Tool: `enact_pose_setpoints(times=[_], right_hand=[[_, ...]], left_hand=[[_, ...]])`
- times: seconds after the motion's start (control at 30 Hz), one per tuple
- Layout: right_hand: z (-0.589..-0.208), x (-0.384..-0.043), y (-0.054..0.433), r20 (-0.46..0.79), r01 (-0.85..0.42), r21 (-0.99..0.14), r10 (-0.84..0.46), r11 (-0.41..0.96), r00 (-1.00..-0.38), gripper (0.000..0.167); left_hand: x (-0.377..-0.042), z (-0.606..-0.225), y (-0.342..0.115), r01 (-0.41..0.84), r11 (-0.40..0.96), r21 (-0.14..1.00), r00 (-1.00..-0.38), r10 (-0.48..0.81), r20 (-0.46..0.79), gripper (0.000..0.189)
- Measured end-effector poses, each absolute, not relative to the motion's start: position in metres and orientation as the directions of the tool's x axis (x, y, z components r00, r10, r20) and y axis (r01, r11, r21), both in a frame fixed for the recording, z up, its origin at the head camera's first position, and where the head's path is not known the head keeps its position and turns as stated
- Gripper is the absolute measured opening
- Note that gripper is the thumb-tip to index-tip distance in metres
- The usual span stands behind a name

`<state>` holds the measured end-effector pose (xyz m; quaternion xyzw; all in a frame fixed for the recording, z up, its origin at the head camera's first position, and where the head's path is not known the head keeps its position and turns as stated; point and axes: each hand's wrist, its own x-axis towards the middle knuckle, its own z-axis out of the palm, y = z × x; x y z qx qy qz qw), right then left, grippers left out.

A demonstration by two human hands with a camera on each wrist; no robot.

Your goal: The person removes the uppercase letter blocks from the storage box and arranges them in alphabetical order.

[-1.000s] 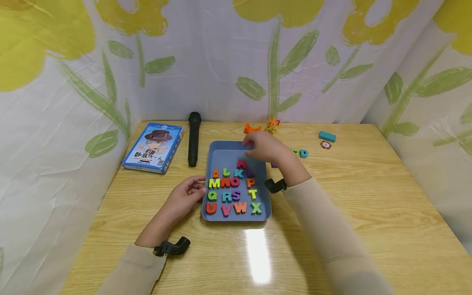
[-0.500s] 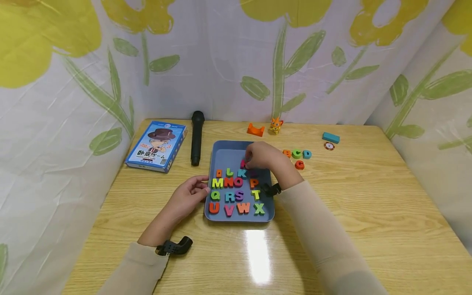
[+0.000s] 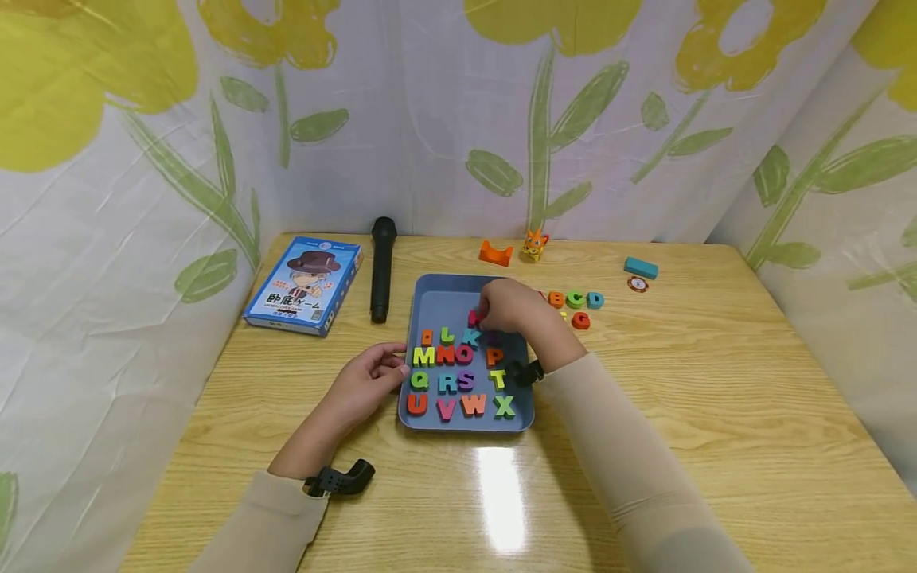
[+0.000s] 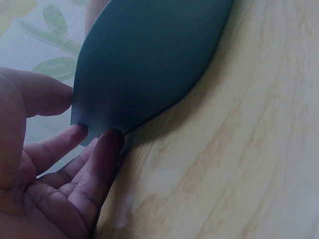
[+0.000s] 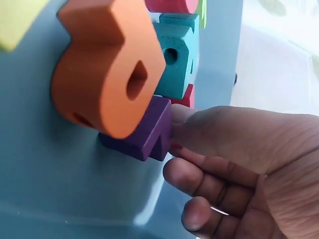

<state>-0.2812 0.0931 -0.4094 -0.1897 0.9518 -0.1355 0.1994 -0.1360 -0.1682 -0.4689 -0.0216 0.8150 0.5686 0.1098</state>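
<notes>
A blue-grey tray (image 3: 466, 426) holds rows of colourful letter blocks, from a yellow M (image 3: 423, 356) down to a green X (image 3: 505, 407). My left hand (image 3: 367, 383) holds the tray's left side, its fingertips against the wall (image 4: 99, 114). Over the tray's upper right, my right hand (image 3: 510, 306) pinches a red letter H block (image 3: 474, 318), which the thumb mostly covers in the right wrist view. Close by are a purple L (image 5: 144, 130), an orange P (image 5: 112, 74) and a teal K (image 5: 177, 55). The hand hides most of the L in the head view.
Right of the tray lie more letters, including an orange B (image 3: 556, 300) and a red G (image 3: 581, 321). Behind stand an orange piece (image 3: 496, 253) and a toy figure (image 3: 534, 245). A microphone (image 3: 382, 270) and blue game box (image 3: 304, 284) lie left; a teal block (image 3: 641, 267) lies right.
My right hand has come down from the tray's upper edge onto the red H, then stayed there. The left hand keeps its place at the tray.
</notes>
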Motion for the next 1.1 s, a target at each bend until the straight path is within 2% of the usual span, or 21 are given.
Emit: enact_pose_setpoints(times=[0.27, 0.53, 0.67, 0.87, 1.1], right_hand=[[-0.399, -0.280, 0.105, -0.235, -0.352, -0.389, -0.461, 0.852, -0.856, 0.021], [-0.373, -0.278, 0.161, -0.115, -0.329, -0.488, -0.433, 0.809, -0.894, 0.030], [-0.372, -0.279, 0.204, -0.124, -0.283, -0.486, -0.386, 0.827, -0.914, 0.031], [-0.389, -0.274, 0.267, -0.168, -0.216, -0.472, -0.328, 0.855, -0.930, 0.030], [-0.410, -0.267, 0.303, -0.202, -0.200, -0.424, -0.308, 0.883, -0.930, 0.030]], left_hand=[[-0.136, -0.471, -0.167, -0.159, 0.360, 0.919, -0.975, 0.087, -0.203, 0.048], [-0.138, -0.472, -0.167, -0.171, 0.385, 0.907, -0.974, 0.075, -0.215, 0.047], [-0.139, -0.472, -0.167, -0.179, 0.386, 0.905, -0.972, 0.070, -0.222, 0.048], [-0.137, -0.470, -0.167, -0.171, 0.390, 0.905, -0.973, 0.077, -0.217, 0.048], [-0.137, -0.469, -0.165, -0.167, 0.392, 0.905, -0.973, 0.081, -0.214, 0.049]])
